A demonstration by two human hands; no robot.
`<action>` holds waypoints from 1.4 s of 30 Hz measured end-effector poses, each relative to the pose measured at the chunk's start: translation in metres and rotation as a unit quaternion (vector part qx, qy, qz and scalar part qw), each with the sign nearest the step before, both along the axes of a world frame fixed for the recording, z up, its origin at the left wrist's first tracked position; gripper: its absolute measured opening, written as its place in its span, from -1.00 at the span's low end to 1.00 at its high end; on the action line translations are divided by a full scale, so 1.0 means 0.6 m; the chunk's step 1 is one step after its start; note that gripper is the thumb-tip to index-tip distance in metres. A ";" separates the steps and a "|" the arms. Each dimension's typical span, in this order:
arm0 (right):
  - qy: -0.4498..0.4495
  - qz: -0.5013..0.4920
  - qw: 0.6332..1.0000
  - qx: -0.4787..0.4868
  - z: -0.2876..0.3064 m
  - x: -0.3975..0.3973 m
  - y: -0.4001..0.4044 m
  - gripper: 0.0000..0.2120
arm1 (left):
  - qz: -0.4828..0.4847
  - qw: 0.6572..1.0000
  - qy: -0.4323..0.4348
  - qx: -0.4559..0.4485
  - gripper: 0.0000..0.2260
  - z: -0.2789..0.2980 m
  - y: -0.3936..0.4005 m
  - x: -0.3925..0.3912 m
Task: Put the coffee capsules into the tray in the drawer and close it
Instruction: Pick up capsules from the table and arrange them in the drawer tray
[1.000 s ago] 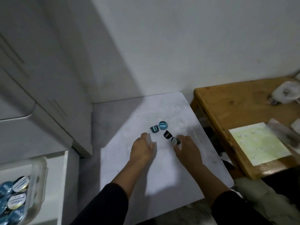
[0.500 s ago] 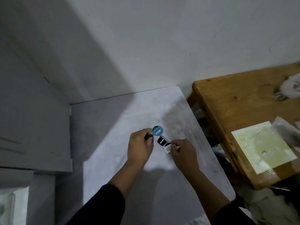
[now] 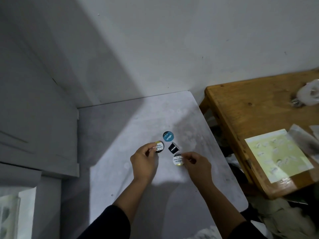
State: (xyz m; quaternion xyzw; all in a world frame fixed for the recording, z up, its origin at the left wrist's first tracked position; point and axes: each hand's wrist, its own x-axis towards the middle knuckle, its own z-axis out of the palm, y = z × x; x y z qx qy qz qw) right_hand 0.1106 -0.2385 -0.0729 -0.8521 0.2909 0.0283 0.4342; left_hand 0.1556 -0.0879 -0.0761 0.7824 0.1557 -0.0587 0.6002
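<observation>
While blurred: tray (image 3: 9,214), half cropped.

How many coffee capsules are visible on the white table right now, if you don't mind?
4: one in the left hand, one in the right hand, a blue-lidded capsule and a tipped black capsule between.

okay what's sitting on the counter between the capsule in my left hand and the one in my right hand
In the head view, a black capsule lying on its side sits between the left hand's white-lidded capsule and the right hand's white-lidded capsule. A blue-lidded capsule sits just behind that gap.
</observation>
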 end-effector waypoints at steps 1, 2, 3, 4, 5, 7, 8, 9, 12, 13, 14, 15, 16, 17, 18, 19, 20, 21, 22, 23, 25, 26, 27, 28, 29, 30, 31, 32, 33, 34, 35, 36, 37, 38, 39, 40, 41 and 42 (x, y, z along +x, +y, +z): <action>0.000 -0.005 1.000 0.013 0.002 -0.004 0.001 -0.88 | 0.003 1.000 0.009 -0.002 -0.78 0.006 0.000 -0.002; -0.002 -0.010 1.000 0.023 0.005 -0.007 0.002 -0.88 | 0.008 1.000 0.015 -0.007 -0.79 0.011 0.000 -0.004; -0.005 -0.015 0.999 0.033 0.008 -0.011 0.004 -0.88 | 0.015 1.000 0.019 -0.012 -0.79 0.015 0.001 -0.008; -0.008 -0.018 0.999 0.044 0.012 -0.015 0.005 -0.87 | 0.025 0.999 0.021 -0.019 -0.79 0.019 0.003 -0.012; -0.012 -0.022 0.998 0.055 0.017 -0.018 0.008 -0.87 | 0.037 0.999 0.025 -0.030 -0.80 0.022 0.006 -0.017; -0.026 -0.034 0.996 0.078 0.029 -0.024 0.013 -0.86 | 0.054 0.997 0.030 -0.052 -0.80 0.032 0.013 -0.028; -0.037 -0.040 0.994 0.091 0.037 -0.027 0.016 -0.86 | 0.058 0.996 0.031 -0.062 -0.80 0.040 0.016 -0.034; -0.049 -0.045 0.992 0.105 0.047 -0.032 0.019 -0.86 | 0.063 0.995 0.027 -0.070 -0.81 0.048 0.019 -0.041; -0.088 -0.042 0.984 0.150 0.083 -0.041 0.040 -0.86 | 0.076 0.992 -0.008 -0.098 -0.80 0.078 0.037 -0.063; -0.103 -0.039 0.981 0.162 0.095 -0.044 0.049 -0.85 | 0.080 0.991 -0.025 -0.106 -0.78 0.089 0.044 -0.071; -0.120 -0.032 0.977 0.171 0.107 -0.048 0.059 -0.82 | 0.087 0.989 -0.041 -0.116 -0.77 0.101 0.053 -0.081; -0.134 -0.021 0.975 0.178 0.119 -0.053 0.069 -0.78 | 0.098 0.986 -0.053 -0.127 -0.77 0.111 0.062 -0.090; -0.144 -0.007 0.972 0.185 0.131 -0.058 0.080 -0.75 | 0.109 0.982 -0.060 -0.139 -0.78 0.122 0.073 -0.100; -0.154 0.007 0.968 0.197 0.142 -0.063 0.093 -0.73 | 0.117 0.979 -0.065 -0.151 -0.80 0.132 0.085 -0.110; -0.167 0.018 0.961 0.218 0.154 -0.069 0.108 -0.73 | 0.124 0.977 -0.068 -0.161 -0.81 0.141 0.099 -0.120; -0.181 0.025 0.952 0.245 0.165 -0.074 0.123 -0.75 | 0.128 0.975 -0.072 -0.168 -0.82 0.150 0.113 -0.130; -0.192 0.031 0.943 0.269 0.178 -0.079 0.140 -0.78 | 0.133 0.972 -0.077 -0.178 -0.83 0.161 0.128 -0.140; -0.199 0.039 0.936 0.286 0.190 -0.083 0.159 -0.79 | 0.137 0.970 -0.086 -0.184 -0.84 0.174 0.145 -0.152; -0.202 0.048 0.931 0.299 0.202 -0.088 0.178 -0.79 | 0.139 0.968 -0.094 -0.185 -0.84 0.187 0.161 -0.164; -0.202 0.059 0.928 0.309 0.211 -0.092 0.197 -0.79 | 0.141 0.968 -0.104 -0.180 -0.84 0.198 0.179 -0.174; -0.195 0.085 0.921 0.326 0.228 -0.103 0.235 -0.77 | 0.148 0.968 -0.119 -0.160 -0.83 0.217 0.219 -0.195; -0.188 0.100 0.920 0.330 0.234 -0.108 0.254 -0.77 | 0.156 0.968 -0.127 -0.148 -0.82 0.221 0.242 -0.205; -0.182 0.115 0.920 0.328 0.239 -0.113 0.272 -0.78 | 0.164 0.968 -0.134 -0.134 -0.82 0.224 0.265 -0.213; -0.176 0.129 0.920 0.324 0.243 -0.119 0.291 -0.80 | 0.171 0.968 -0.135 -0.125 -0.81 0.226 0.289 -0.221; -0.171 0.142 0.921 0.320 0.247 -0.124 0.312 -0.82 | 0.176 0.967 -0.135 -0.124 -0.81 0.229 0.314 -0.229; -0.166 0.152 0.921 0.318 0.250 -0.128 0.333 -0.83 | 0.178 0.966 -0.132 -0.133 -0.80 0.229 0.339 -0.237; -0.161 0.162 0.921 0.317 0.252 -0.131 0.356 -0.83 | 0.178 0.965 -0.128 -0.141 -0.79 0.230 0.364 -0.244; -0.156 0.171 0.920 0.316 0.252 -0.134 0.380 -0.84 | 0.181 0.965 -0.122 -0.146 -0.78 0.231 0.389 -0.250; -0.152 0.181 0.920 0.314 0.250 -0.137 0.406 -0.83 | 0.181 0.966 -0.115 -0.144 -0.78 0.230 0.418 -0.255; -0.147 0.190 0.919 0.313 0.246 -0.139 0.432 -0.83 | 0.181 0.967 -0.109 -0.142 -0.79 0.229 0.446 -0.259; -0.140 0.201 0.918 0.312 0.242 -0.141 0.461 -0.82 | 0.180 0.969 -0.100 -0.133 -0.79 0.227 0.477 -0.263; -0.131 0.210 0.918 0.309 0.238 -0.142 0.490 -0.81 | 0.180 0.972 -0.090 -0.123 -0.81 0.225 0.510 -0.265; -0.123 0.217 0.919 0.306 0.233 -0.143 0.518 -0.82 | 0.176 0.975 -0.079 -0.111 -0.82 0.222 0.542 -0.265; -0.117 0.222 0.919 0.303 0.227 -0.143 0.545 -0.83 | 0.172 0.978 -0.069 -0.098 -0.82 0.219 0.575 -0.263; -0.112 0.224 0.920 0.301 0.221 -0.142 0.574 -0.84 | 0.166 0.981 -0.060 -0.086 -0.82 0.214 0.607 -0.260; -0.105 0.220 0.922 0.300 0.213 -0.141 0.602 -0.84 | 0.159 0.983 -0.050 -0.074 -0.81 0.208 0.638 -0.256; -0.097 0.216 0.925 0.296 0.205 -0.140 0.629 -0.84 | 0.153 0.985 -0.042 -0.063 -0.80 0.204 0.668 -0.251; -0.088 0.212 0.929 0.289 0.197 -0.137 0.656 -0.83 | 0.147 0.987 -0.036 -0.052 -0.80 0.199 0.695 -0.244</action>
